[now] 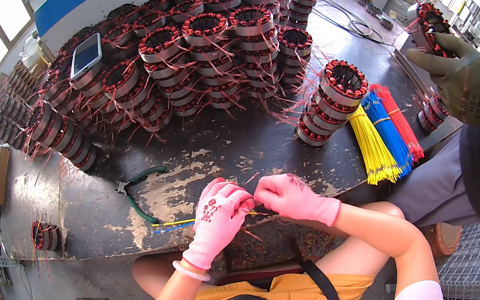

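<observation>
My left hand [219, 216], in a pink glove, is closed in a pinch above the table's near edge. A yellow wire [169, 223] and a blue wire [172, 229] stick out to its left. Touching or almost touching its fingertips is my right hand [291, 195], also pink-gloved and closed, with its fingers curled. Thin reddish wire ends show around the meeting fingers, but what lies inside the right-hand pinch is hidden. Beyond my left hand lie green-handled pliers [135, 197] with their handles spread.
Stacked motor stators [211, 58] with red windings fill the table's back; a phone [86, 55] rests on them. A shorter stator stack [332, 101] stands right, beside yellow [374, 148], blue [388, 130] and red [399, 122] wire bundles. A co-worker's gloved hand [472, 83] holds a stator [428, 27].
</observation>
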`<state>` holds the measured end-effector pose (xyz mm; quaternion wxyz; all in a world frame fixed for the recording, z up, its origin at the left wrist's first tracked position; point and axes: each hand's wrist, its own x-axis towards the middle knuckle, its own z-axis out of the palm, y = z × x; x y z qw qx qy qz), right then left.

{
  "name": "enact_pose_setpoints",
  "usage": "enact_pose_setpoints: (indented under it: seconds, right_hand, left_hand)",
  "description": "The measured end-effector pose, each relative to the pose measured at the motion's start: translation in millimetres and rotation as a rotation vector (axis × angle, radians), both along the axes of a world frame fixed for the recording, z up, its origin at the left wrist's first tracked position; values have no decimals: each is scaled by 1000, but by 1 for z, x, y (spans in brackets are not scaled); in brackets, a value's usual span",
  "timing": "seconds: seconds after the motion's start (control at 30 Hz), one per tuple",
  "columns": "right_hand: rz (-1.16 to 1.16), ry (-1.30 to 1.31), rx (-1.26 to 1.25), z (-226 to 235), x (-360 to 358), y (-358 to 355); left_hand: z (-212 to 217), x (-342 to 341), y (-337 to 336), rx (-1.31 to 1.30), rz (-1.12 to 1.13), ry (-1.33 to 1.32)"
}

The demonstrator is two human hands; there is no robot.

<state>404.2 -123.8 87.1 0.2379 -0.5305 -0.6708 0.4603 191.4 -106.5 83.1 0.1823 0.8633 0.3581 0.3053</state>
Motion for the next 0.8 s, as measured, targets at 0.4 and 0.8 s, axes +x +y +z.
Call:
enact_pose_setpoints:
  seconds: [0.4,0.8]
  right_hand:
    - [95,-413,967,-6,0,-14]
    - [-134,44,86,13,1,-11]
  left_hand:
    - [-3,-2,-1,0,7,2]
    - [1,-5,-1,-15,-29,47]
